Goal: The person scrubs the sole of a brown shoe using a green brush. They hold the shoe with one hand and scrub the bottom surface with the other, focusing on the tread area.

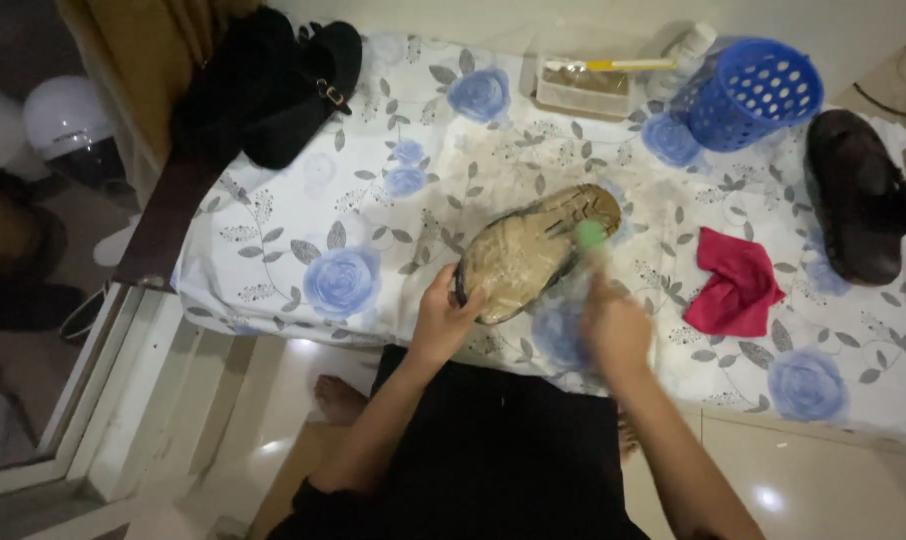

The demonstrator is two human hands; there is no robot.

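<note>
on the counter, under a white cloth [303, 215] printed with blue roses, an upturned shoe [533, 250] lies sole up near the front edge, sole looks dusty tan. left hand [443, 318] is clamped on the heel end, fingers curled over the rim, bracing it. right hand [613, 325] is closed round a blurred brush [585, 248] with a green tip, the tip touching the sole near the middle; blur hides the exact grip. the two hands sit apart, one on each side of the shoe. red rag [735, 282] just right of the shoe, second dark shoe [858, 195] further right, blue basket [748, 92] tipped on its side at the back, shallow tray [585, 90] with a yellow stick beside it, black bag [273, 85] back left. risks, as a guess: shoe sits close to the edge, so a hard stroke toward the body could shove it off onto the floor if the left grip slackens; dirt may scatter over the cloth; a slip of the brush could rake the left fingers.
</note>
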